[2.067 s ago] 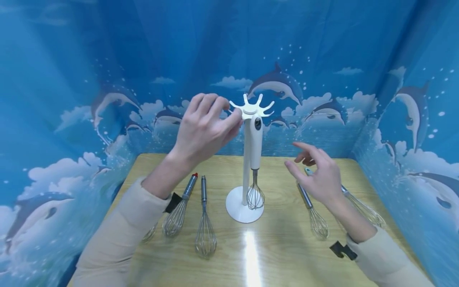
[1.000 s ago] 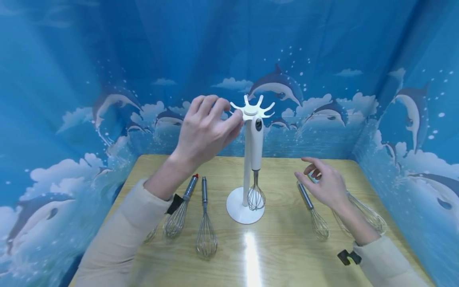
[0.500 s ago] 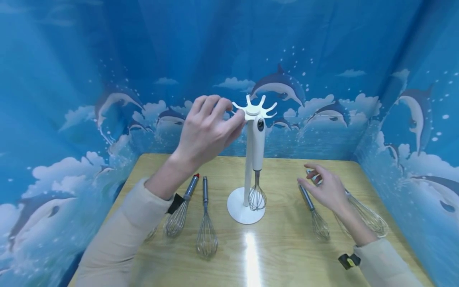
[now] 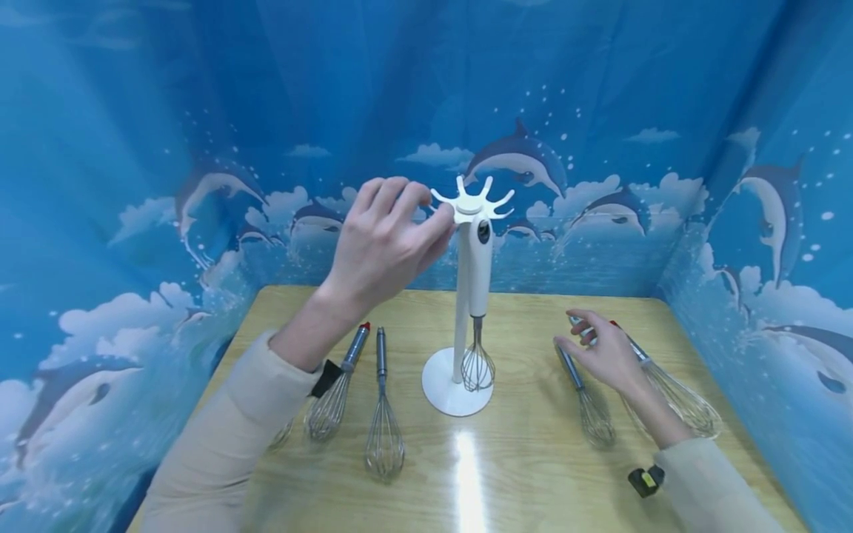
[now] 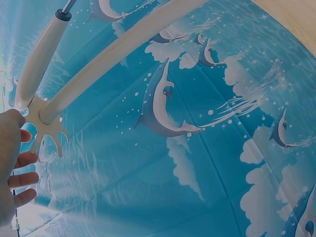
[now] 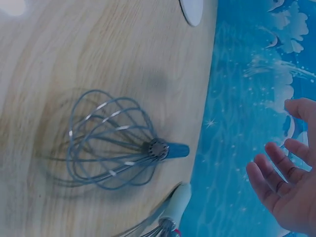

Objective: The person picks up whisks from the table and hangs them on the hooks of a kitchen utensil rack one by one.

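Observation:
A white stand [image 4: 460,296] with a round base and a pronged top stands mid-table. On it hangs a small whisk [image 4: 480,274] with a white handle. My left hand [image 4: 383,237] is at the left of the pronged top, thumb and forefinger pinching one prong. In the left wrist view its thumb tip lies right by the handle's upper end. My right hand [image 4: 608,359] hovers over the table's right side, fingers loosely bent and holding nothing. Beneath and beside it lie a steel-handled whisk [image 4: 588,411], a whisk with a light green handle [image 6: 178,202] and a red-tipped whisk [image 4: 680,392].
Left of the stand lie a red-ended steel whisk [image 4: 332,400] and another steel whisk [image 4: 383,429]; part of one more shows behind the left sleeve. A blue dolphin-print curtain [image 4: 413,89] surrounds the wooden table [image 4: 526,488] at the back and sides.
My right hand has moved down and to the right, away from the stand, now over the right-hand whisks. The left hand has stayed at the stand's top.

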The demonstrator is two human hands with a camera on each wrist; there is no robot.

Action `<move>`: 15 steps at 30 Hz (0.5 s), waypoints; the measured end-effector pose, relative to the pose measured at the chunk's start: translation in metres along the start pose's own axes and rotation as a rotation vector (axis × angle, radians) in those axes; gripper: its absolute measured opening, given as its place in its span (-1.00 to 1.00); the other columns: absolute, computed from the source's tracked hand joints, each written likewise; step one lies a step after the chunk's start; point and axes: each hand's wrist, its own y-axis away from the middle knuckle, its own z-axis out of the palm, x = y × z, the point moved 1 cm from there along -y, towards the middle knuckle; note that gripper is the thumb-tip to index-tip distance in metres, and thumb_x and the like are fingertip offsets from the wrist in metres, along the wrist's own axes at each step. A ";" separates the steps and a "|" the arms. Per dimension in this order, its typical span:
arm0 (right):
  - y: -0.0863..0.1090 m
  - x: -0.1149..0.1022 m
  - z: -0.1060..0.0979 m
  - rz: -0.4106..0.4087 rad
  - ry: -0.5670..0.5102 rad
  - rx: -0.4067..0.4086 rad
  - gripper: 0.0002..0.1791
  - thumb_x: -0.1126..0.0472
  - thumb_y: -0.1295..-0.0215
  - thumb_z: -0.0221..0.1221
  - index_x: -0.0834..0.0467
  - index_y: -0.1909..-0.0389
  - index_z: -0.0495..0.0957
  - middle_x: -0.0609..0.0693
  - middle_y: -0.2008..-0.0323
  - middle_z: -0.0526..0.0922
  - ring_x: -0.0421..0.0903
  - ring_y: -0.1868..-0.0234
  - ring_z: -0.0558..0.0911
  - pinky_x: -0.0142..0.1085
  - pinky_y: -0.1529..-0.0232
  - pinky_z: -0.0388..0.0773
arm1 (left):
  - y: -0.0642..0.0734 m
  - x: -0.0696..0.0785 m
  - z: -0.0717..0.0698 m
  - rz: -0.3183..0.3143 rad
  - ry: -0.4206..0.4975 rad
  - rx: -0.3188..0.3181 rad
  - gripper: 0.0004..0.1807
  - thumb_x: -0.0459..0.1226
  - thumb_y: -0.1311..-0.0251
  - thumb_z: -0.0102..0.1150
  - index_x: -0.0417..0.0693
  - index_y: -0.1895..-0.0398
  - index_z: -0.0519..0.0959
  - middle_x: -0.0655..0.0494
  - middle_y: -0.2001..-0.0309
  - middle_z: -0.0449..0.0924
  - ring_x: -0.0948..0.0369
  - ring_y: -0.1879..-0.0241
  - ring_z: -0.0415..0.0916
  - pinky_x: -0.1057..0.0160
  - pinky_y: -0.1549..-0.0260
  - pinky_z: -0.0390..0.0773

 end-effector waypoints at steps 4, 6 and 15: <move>-0.002 0.010 0.004 0.007 -0.005 0.010 -0.31 -0.10 -0.42 0.34 0.18 -0.43 0.46 0.25 0.03 0.74 0.07 0.17 0.72 -0.15 0.23 0.64 | 0.000 0.000 0.000 -0.001 0.002 0.000 -0.82 -0.10 -0.47 0.21 0.04 0.16 0.70 -0.02 0.18 0.71 -0.02 0.12 0.63 0.02 0.03 0.68; -0.004 0.015 0.006 0.011 -0.008 0.015 -0.32 -0.08 -0.41 0.35 0.18 -0.42 0.47 0.27 0.02 0.74 0.08 0.17 0.72 -0.16 0.23 0.64 | 0.001 0.000 0.001 0.000 0.002 0.000 -0.82 -0.10 -0.48 0.20 0.04 0.16 0.70 -0.02 0.18 0.71 -0.01 0.13 0.63 0.02 0.04 0.68; -0.008 0.032 0.013 0.065 0.008 -0.057 -0.27 -0.10 -0.43 0.31 0.21 -0.47 0.42 0.30 -0.03 0.72 0.05 0.16 0.71 -0.19 0.23 0.61 | 0.001 0.000 0.001 -0.003 0.014 0.010 -0.83 -0.11 -0.48 0.20 0.04 0.16 0.69 -0.02 0.18 0.70 -0.01 0.13 0.63 0.02 0.04 0.68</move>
